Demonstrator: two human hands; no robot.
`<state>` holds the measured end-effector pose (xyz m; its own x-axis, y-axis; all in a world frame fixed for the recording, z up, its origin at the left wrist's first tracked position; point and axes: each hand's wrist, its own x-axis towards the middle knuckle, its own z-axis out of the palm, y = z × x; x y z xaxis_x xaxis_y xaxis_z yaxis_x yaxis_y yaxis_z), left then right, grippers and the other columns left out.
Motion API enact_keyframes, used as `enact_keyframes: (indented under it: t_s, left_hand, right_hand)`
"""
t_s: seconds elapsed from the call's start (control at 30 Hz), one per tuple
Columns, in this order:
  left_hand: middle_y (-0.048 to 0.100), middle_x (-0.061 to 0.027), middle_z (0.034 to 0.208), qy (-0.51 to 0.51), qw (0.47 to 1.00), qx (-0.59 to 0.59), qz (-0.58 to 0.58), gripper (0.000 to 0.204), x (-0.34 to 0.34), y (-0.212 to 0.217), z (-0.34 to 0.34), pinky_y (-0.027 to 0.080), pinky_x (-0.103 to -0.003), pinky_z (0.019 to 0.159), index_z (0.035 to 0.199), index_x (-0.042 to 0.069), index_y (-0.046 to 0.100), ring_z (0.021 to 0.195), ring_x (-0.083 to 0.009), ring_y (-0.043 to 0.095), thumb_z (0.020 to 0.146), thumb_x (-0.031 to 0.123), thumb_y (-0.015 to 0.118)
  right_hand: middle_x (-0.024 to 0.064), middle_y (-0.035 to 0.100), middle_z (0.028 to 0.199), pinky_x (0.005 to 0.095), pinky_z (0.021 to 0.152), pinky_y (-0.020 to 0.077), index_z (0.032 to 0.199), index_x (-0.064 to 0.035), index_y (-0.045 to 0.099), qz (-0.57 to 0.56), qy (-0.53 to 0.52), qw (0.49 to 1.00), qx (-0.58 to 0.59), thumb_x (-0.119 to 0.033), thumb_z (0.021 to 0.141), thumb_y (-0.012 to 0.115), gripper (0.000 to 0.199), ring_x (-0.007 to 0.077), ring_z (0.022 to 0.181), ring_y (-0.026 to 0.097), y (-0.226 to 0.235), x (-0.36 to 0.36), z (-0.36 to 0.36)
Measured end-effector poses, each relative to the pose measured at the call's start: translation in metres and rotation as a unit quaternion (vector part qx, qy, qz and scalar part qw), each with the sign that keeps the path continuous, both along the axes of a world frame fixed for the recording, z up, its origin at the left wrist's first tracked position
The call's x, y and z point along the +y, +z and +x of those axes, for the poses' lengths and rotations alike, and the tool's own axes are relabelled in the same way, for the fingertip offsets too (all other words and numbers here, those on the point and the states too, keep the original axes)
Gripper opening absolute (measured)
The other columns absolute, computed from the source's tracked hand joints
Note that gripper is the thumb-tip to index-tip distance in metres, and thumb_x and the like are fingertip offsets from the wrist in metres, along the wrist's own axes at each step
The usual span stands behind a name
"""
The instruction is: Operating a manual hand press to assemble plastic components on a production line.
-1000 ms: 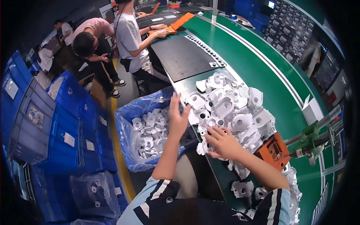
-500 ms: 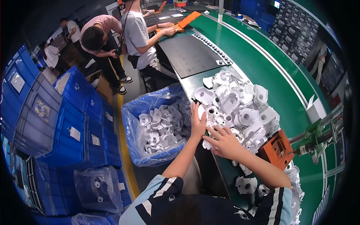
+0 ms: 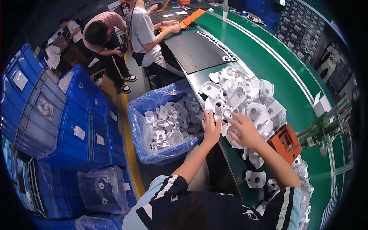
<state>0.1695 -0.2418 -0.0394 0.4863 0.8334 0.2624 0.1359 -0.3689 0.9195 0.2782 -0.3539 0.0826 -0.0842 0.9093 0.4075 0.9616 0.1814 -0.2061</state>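
Note:
A heap of white moulded plastic parts [image 3: 236, 96], rounded housings with round holes, lies on the green bench at its left edge. My left hand [image 3: 211, 131] rests against the heap's near left side, fingers stretched out and thumb apart. Just to its right, my right hand [image 3: 246, 132] reaches over the near part of the heap with fingers spread, slightly blurred. Neither hand visibly holds a part; what lies under the right palm is hidden. Left of the bench edge stands a blue bin [image 3: 147, 153] lined with clear plastic, containing many similar white parts.
An orange fixture [image 3: 285, 143] beside a green clamp [image 3: 317, 130] stands right of the heap. A black mat [image 3: 195, 51] with a row of small parts lies farther up the bench. Stacked blue crates [image 3: 69, 126] fill the left. Co-workers stand at the upper left.
Both hands have shifted to the right and the right hand slightly farther up over the heap. Some parts at the heap's near edge have moved. The whole view has shifted slightly.

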Motion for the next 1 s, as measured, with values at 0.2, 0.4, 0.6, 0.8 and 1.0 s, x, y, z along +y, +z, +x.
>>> enact_keyframes:
  t_s: [0.2, 0.4, 0.6, 0.8, 1.0]
  left_hand:
    - [0.013, -0.0266, 0.145, 0.070, 0.996, 0.048, -0.018, 0.059, -0.004, 0.004, 0.009, 0.008, -0.052, 0.107, 0.136, 0.001, 0.027, 0.136, -0.0384, 0.010, 0.093, 0.039, 0.040]
    - [0.018, -0.0318, 0.141, 0.131, 0.989, 0.061, 0.011, 0.060, 0.006, -0.002, 0.024, 0.014, -0.056, 0.104, 0.130, -0.005, 0.031, 0.134, -0.0402, 0.015, 0.091, 0.039, 0.041]
    - [0.036, -0.0231, 0.129, 0.096, 0.986, -0.104, -0.084, 0.048, 0.006, -0.001, 0.018, 0.028, -0.036, 0.101, 0.128, -0.006, 0.030, 0.118, -0.0302, 0.038, 0.095, 0.027, 0.042]
    - [0.022, -0.0259, 0.142, 0.036, 0.986, -0.058, 0.155, 0.056, -0.016, 0.006, 0.002, 0.013, -0.042, 0.109, 0.135, -0.007, 0.019, 0.133, -0.0355, 0.019, 0.091, 0.014, 0.045]
    - [0.018, -0.0355, 0.138, 0.010, 0.958, -0.003, 0.286, 0.063, -0.039, 0.015, 0.012, 0.013, -0.056, 0.105, 0.127, -0.004, 0.036, 0.130, -0.0499, 0.014, 0.085, 0.038, 0.055]
  right_hand:
    - [0.0135, 0.051, 0.122, 0.0416, 0.092, 0.0392, 0.102, -0.0061, 0.056, 0.052, -0.011, 0.999, 0.010, -0.009, 0.071, 0.065, 0.032, 0.0338, 0.109, 0.049, 0.034, -0.026, 0.002]
    - [0.0133, 0.051, 0.120, 0.0399, 0.090, 0.0407, 0.101, -0.0063, 0.057, 0.036, -0.050, 0.998, 0.010, -0.011, 0.078, 0.060, 0.024, 0.0311, 0.106, 0.050, 0.073, -0.069, -0.003]
    - [0.0153, 0.051, 0.110, 0.0393, 0.087, 0.0432, 0.106, -0.0032, 0.053, -0.300, -0.191, 0.934, 0.033, -0.031, 0.073, 0.069, 0.046, 0.0318, 0.105, 0.050, 0.084, -0.124, -0.017]
    - [0.0195, 0.044, 0.117, 0.0502, 0.078, 0.0440, 0.127, -0.0043, 0.037, -0.555, -0.219, 0.796, -0.098, -0.048, 0.052, 0.080, 0.097, 0.0373, 0.105, 0.048, 0.025, -0.164, -0.041]
    - [0.0181, 0.053, 0.107, 0.0448, 0.078, 0.0481, 0.120, -0.0062, 0.038, -0.431, -0.215, 0.873, -0.078, -0.041, 0.052, 0.082, 0.088, 0.0357, 0.097, 0.055, -0.004, -0.169, -0.032]
